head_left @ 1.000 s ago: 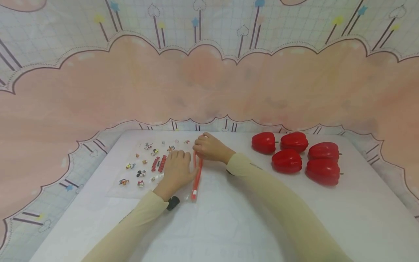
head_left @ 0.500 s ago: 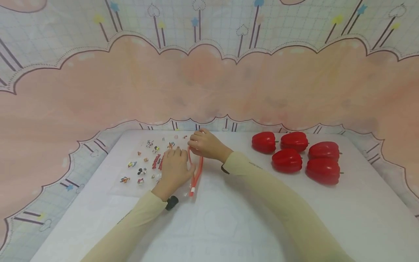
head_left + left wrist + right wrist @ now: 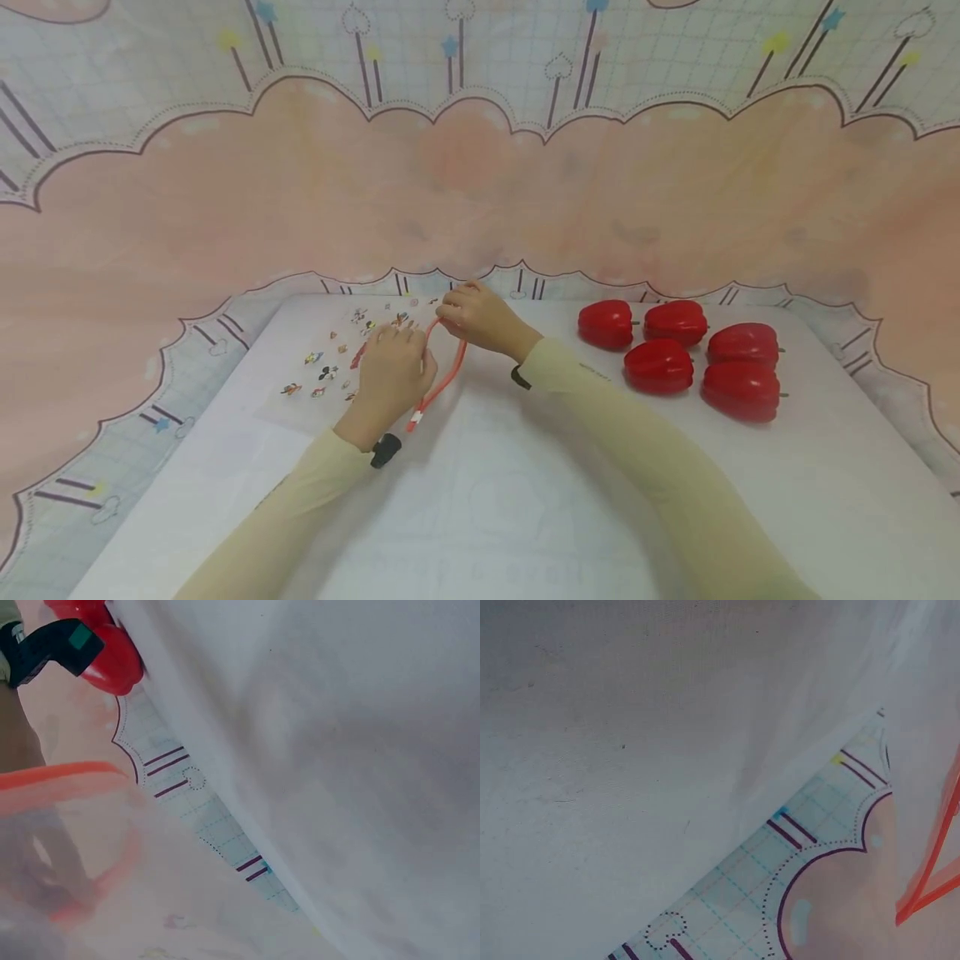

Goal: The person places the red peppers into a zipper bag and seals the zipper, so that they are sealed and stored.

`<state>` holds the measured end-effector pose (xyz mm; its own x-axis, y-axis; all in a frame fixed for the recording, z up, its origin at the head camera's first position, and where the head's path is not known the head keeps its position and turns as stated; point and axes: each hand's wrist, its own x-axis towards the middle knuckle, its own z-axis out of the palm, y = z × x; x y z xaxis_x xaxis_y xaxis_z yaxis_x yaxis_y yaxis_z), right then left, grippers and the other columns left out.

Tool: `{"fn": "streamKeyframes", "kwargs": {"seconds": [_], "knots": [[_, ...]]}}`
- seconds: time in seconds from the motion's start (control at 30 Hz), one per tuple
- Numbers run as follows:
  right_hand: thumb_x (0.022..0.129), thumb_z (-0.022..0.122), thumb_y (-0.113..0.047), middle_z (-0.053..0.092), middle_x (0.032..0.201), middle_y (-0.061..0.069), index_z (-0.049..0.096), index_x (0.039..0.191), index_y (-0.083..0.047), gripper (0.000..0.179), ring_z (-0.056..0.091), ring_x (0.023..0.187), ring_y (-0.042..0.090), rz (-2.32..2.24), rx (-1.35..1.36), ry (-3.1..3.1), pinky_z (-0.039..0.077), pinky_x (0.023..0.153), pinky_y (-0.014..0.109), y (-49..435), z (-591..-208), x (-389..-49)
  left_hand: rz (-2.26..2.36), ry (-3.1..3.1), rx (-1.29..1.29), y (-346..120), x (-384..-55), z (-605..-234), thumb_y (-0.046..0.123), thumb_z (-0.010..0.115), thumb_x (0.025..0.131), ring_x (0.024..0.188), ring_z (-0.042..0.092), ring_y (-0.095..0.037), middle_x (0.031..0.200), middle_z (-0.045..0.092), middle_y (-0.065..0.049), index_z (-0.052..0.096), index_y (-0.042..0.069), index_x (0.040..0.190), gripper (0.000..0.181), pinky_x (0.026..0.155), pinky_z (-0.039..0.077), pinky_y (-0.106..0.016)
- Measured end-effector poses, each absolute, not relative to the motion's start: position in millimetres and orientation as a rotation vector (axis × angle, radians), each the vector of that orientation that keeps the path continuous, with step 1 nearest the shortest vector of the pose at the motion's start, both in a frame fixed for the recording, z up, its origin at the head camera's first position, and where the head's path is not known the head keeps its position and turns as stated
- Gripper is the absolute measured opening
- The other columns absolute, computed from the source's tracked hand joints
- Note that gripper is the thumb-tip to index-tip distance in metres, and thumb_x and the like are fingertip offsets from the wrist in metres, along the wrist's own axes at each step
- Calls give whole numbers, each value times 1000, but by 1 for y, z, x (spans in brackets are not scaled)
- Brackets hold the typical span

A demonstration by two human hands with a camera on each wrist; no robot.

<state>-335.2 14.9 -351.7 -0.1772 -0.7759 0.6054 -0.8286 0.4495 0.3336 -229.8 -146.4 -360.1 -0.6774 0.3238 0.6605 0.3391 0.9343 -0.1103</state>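
Observation:
A clear plastic zip bag (image 3: pixel 300 408) printed with small cartoon figures lies at the left of the white table, its mouth side raised. Its red zip edge (image 3: pixel 454 370) bows apart into a gap, with a white piece near the lower end. My left hand (image 3: pixel 392 379) grips the bag's left layer beside that edge, thumb toward the opening. At the far end of the mouth, my right hand (image 3: pixel 483 318) pinches the red edge with curled fingers. The left wrist view shows the spread orange-red edge (image 3: pixel 60 771); in the right wrist view the edge (image 3: pixel 933 851) meets in a point.
Several red bell peppers (image 3: pixel 658 367) lie in a group at the right of the table (image 3: pixel 510 500). A patterned cloth (image 3: pixel 480 200) hangs behind the table's back edge. A black wrist device (image 3: pixel 386 451) sits under the left wrist.
The red zip edge has spread wider, its near end swinging left and away from me. My left hand has shifted slightly left and up with the bag; my right hand has risen slightly. The peppers stay put.

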Motion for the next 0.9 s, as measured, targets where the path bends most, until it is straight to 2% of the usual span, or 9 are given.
{"fn": "streamKeyframes", "kwargs": {"seconds": [0.23, 0.57, 0.73, 0.9], "knots": [[83, 69, -17, 68, 99, 4, 66, 103, -11, 21, 64, 96, 19, 170, 1317, -2011, 49, 91, 36, 25, -354, -325, -93, -2357, -436, -147, -234, -356, 10, 60, 78, 63, 57, -31, 62, 59, -11, 53, 3, 69, 14, 82, 47, -45], [81, 68, -24, 68, 92, -1, 68, 96, -14, 18, 62, 90, 15, 49, 1702, -1964, 48, 89, 33, 29, -372, -308, -130, -2350, -405, -152, -237, -353, 9, 60, 80, 62, 55, -30, 60, 54, -9, 50, 4, 67, 17, 81, 46, -45], [84, 67, -17, 65, 80, -3, 68, 84, -15, 2, 59, 81, 14, -2, 1692, -1961, 47, 86, 31, 31, -381, -310, -120, -2365, -418, -151, -235, -350, 10, 59, 81, 63, 55, -30, 63, 57, -10, 51, 5, 68, 16, 75, 45, -43], [84, 66, -13, 66, 77, -3, 67, 79, -15, 5, 60, 78, 13, 6, 1638, -1916, 48, 84, 29, 31, -384, -311, -92, -2407, -441, -150, -226, -351, 11, 61, 77, 63, 54, -31, 62, 57, -10, 52, 4, 68, 15, 70, 43, -42]]}}
